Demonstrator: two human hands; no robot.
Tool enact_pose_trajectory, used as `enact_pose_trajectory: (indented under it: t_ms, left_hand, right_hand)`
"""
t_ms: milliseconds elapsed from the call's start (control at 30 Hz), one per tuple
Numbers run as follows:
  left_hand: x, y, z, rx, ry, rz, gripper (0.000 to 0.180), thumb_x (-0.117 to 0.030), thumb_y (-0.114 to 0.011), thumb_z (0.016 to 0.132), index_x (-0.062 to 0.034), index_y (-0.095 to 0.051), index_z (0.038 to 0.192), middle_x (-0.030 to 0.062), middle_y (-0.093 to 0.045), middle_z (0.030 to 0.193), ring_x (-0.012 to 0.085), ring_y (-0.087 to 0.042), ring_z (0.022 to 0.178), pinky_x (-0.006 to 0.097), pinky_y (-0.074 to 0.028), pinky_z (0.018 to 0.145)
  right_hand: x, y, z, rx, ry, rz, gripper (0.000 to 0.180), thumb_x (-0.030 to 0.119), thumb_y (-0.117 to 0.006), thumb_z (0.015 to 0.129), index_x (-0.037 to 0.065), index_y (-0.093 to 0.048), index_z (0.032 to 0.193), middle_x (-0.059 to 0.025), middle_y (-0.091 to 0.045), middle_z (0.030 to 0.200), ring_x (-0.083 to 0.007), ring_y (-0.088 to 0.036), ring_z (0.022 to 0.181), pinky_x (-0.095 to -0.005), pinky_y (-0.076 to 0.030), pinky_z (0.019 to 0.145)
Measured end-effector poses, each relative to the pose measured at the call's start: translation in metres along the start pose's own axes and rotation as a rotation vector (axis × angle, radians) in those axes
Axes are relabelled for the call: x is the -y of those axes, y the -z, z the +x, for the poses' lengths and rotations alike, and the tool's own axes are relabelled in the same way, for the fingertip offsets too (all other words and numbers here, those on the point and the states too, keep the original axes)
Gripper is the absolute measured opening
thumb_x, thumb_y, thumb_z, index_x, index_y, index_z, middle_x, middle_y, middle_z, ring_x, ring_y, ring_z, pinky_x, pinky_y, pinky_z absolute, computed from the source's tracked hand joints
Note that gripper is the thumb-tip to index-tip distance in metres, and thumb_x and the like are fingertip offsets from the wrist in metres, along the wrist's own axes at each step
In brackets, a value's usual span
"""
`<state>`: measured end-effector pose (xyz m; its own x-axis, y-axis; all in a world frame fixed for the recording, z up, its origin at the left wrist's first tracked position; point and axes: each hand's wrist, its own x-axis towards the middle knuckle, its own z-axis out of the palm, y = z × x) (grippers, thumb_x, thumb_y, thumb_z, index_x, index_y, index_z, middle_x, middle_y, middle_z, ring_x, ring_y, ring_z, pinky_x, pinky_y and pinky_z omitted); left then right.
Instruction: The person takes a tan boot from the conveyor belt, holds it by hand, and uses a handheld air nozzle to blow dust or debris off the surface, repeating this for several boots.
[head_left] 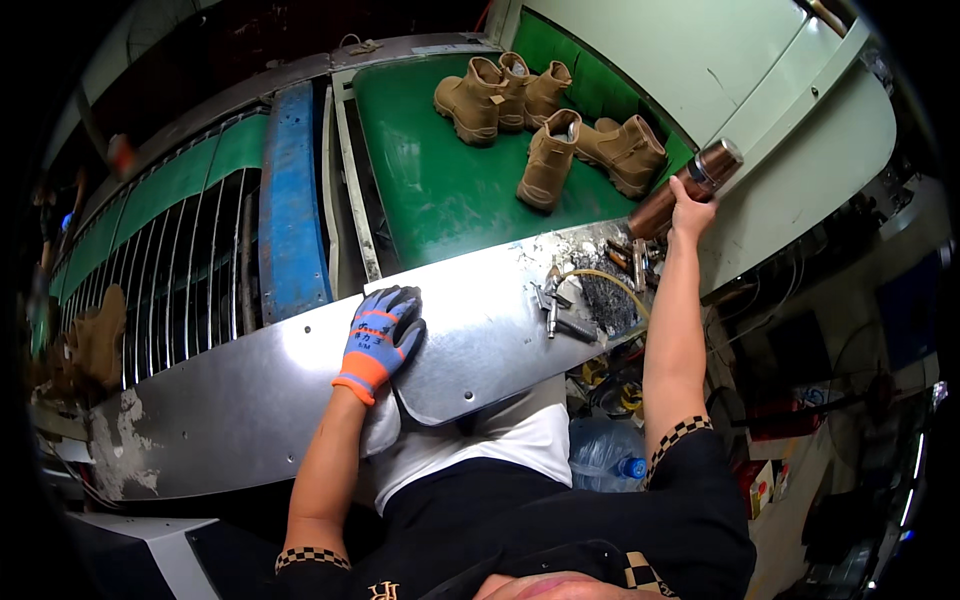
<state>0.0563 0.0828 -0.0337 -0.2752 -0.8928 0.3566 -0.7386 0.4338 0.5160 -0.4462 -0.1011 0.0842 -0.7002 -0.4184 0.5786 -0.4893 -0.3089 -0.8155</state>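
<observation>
My right hand, bare, is wrapped around a brown metal thermos bottle with a shiny cap. The bottle leans at the right end of the metal ledge, beside the green belt. On the ledge, my left hand lies with its fingers stretched out, in a blue and grey glove with an orange cuff. Nothing shows in that hand. Between my hands, nearer the right, a small metal spray gun with a yellowish hose rests on the ledge.
Several tan ankle boots stand on the green conveyor belt ahead. More boots are at the far left by a wire rack. A large clear water jug is below the ledge. Pale machine panels rise at the right.
</observation>
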Motion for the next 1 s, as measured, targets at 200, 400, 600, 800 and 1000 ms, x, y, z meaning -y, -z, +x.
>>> enact_pose_trajectory:
  t_ms: [200,400,600,800,1000]
  left_hand:
    - [0.005,0.0,-0.002,-0.003,-0.009,-0.003,0.043,-0.03,-0.067,0.083,-0.0105,-0.062,0.121,0.0137,-0.056,0.128,0.0334,-0.047,0.124,0.043,-0.034,0.107]
    - [-0.034,0.018,-0.001,-0.004,0.025,-0.559,0.066,-0.016,-0.074,0.079,-0.0042,-0.046,0.137,0.0179,-0.053,0.134,0.03,-0.05,0.125,0.039,-0.039,0.106]
    - [-0.16,0.107,0.034,-0.156,-0.433,-1.035,0.103,-0.016,-0.083,0.069,-0.0019,-0.021,0.151,0.0192,-0.042,0.144,0.0286,-0.043,0.133,0.042,-0.032,0.111]
    - [-0.187,0.143,0.029,-0.095,-0.385,-0.763,0.094,-0.013,-0.086,0.068,0.0001,-0.034,0.145,0.0135,-0.061,0.121,0.0205,-0.058,0.114,0.034,-0.046,0.097]
    - [-0.173,0.16,0.026,-0.665,-0.348,-0.851,0.07,-0.031,-0.061,0.09,0.0026,-0.033,0.144,0.0137,-0.057,0.123,0.0208,-0.058,0.107,0.034,-0.051,0.09]
  right_hand:
    - [0.106,0.029,-0.029,0.213,0.295,0.183,0.049,0.013,-0.085,0.069,-0.001,-0.054,0.104,-0.0052,-0.063,0.089,-0.0138,-0.06,0.08,-0.0301,-0.047,0.08]
    - [0.168,0.088,-0.126,0.64,0.14,0.345,0.063,0.008,-0.085,0.067,0.001,-0.052,0.12,-0.0074,-0.063,0.106,-0.0177,-0.063,0.092,-0.0321,-0.052,0.08]
    - [0.21,0.1,-0.223,1.062,0.296,0.345,0.071,0.024,-0.089,0.063,-0.003,-0.057,0.12,-0.0137,-0.065,0.106,-0.0225,-0.066,0.09,-0.0329,-0.053,0.08]
    - [0.217,0.098,-0.265,1.179,0.395,0.418,0.082,0.024,-0.088,0.062,-0.002,-0.048,0.129,-0.0179,-0.058,0.118,-0.0303,-0.059,0.107,-0.0374,-0.047,0.092]
    - [0.222,0.107,-0.258,1.111,0.493,0.362,0.085,0.026,-0.087,0.066,-0.003,-0.044,0.134,-0.0214,-0.057,0.121,-0.0352,-0.061,0.106,-0.04,-0.05,0.09]
